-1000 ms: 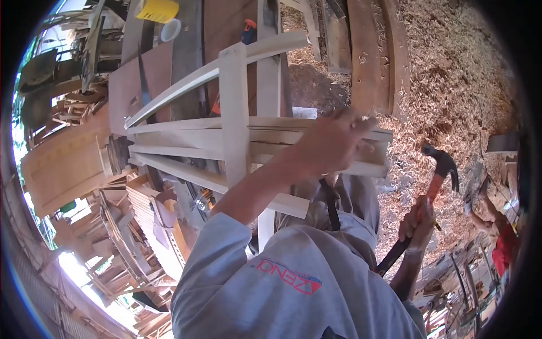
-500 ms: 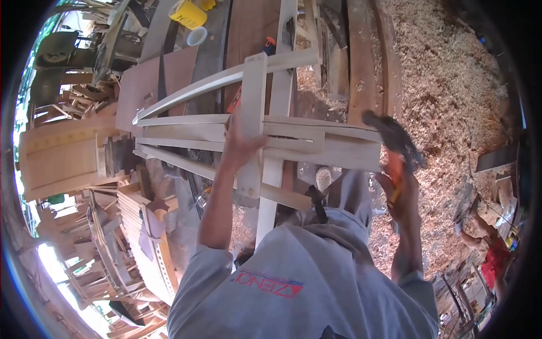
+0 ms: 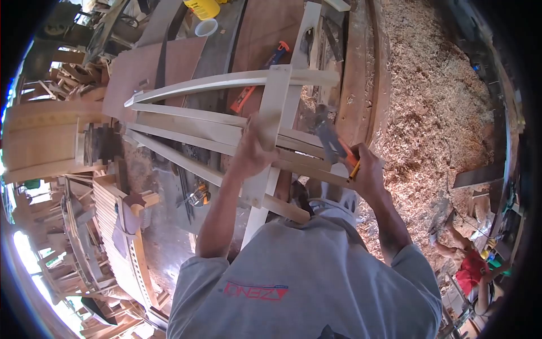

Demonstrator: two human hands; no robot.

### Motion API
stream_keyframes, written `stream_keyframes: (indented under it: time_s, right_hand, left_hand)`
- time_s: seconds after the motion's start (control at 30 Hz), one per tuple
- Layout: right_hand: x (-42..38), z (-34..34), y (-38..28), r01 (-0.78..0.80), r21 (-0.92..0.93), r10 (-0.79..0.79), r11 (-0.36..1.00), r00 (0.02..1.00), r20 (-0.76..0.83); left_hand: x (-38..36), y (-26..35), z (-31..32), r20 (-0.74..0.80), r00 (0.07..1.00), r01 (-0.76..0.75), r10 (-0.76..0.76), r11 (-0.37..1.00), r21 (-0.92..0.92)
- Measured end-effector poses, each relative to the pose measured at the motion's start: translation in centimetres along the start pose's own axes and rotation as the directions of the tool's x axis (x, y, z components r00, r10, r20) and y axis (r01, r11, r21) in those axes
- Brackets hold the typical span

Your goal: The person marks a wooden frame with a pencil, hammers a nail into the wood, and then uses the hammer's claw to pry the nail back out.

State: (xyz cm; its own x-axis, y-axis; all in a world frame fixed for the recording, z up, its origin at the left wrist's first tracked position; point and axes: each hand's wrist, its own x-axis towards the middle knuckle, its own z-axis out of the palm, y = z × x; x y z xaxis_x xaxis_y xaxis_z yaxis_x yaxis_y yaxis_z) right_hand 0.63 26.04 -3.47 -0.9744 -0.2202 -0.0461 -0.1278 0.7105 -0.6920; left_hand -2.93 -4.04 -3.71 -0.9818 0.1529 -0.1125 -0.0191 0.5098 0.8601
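My left hand (image 3: pixel 254 150) is wrapped round the light wooden crosspiece (image 3: pixel 274 104) that lies over several long slats. These slats, among them a curved one (image 3: pixel 209 83), draw together toward the left. In my right hand (image 3: pixel 367 169) are a hammer (image 3: pixel 333 141) with a dark head and orange handle, and a yellow pencil (image 3: pixel 354 169). The hammer's head is blurred and is over the right ends of the middle slats. Under the frame, near the crosspiece, is an orange and dark tool (image 3: pixel 243 99).
A yellow container (image 3: pixel 203 8) and a white cup (image 3: pixel 206 27) stand at the top. Wood shavings (image 3: pixel 429 101) cover the ground at right. Another person in red (image 3: pixel 471 271) is at the lower right. Stacked timber (image 3: pixel 118 231) is at left. A power tool (image 3: pixel 200 195) lies below the slats.
The hammer in my right hand has moved left, over the slat ends. My left hand stays on the crosspiece. The view has shifted, and the orange and dark tool shows more fully.
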Motion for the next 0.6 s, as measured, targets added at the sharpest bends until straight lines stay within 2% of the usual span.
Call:
stream_keyframes:
  time_s: [0.07,0.13,0.2,0.37,0.43,0.5,0.6]
  right_hand:
    - [0.3,-0.2,-0.7,-0.080,0.054,0.084,0.995,0.994,-0.074]
    - [0.6,-0.7,-1.2,-0.090,0.038,0.092,0.995,0.993,-0.076]
    - [0.9,-0.4,-1.1,-0.105,0.024,0.107,0.994,0.991,-0.087]
    - [1.1,-0.1,-1.4,-0.063,-0.024,0.059,0.998,0.988,-0.139]
    - [0.9,0.0,-1.3,-0.093,-0.011,0.091,0.996,0.988,-0.127]
    - [0.9,0.0,-1.1,-0.116,-0.002,0.115,0.993,0.988,-0.105]
    - [1.4,-0.3,-0.7,-0.056,-0.070,0.047,0.996,0.992,-0.116]
  left_hand:
    - [-0.2,0.2,0.0,-0.007,1.000,-0.026,0.026,1.000,0.008]
    - [-0.5,0.9,0.0,-0.029,0.997,0.073,-0.073,0.997,0.007]
    - [-0.6,1.2,-0.2,-0.027,0.996,0.081,-0.080,0.997,0.013]
    - [-0.6,1.3,-0.2,-0.009,1.000,0.021,-0.021,1.000,0.001]
    - [-0.5,1.5,-0.3,-0.026,0.996,0.084,-0.082,0.995,0.059]
    - [-0.6,1.1,0.0,-0.037,0.998,0.043,-0.041,0.999,0.031]
    - [-0.9,0.2,0.5,-0.072,0.997,0.011,-0.008,0.999,0.039]
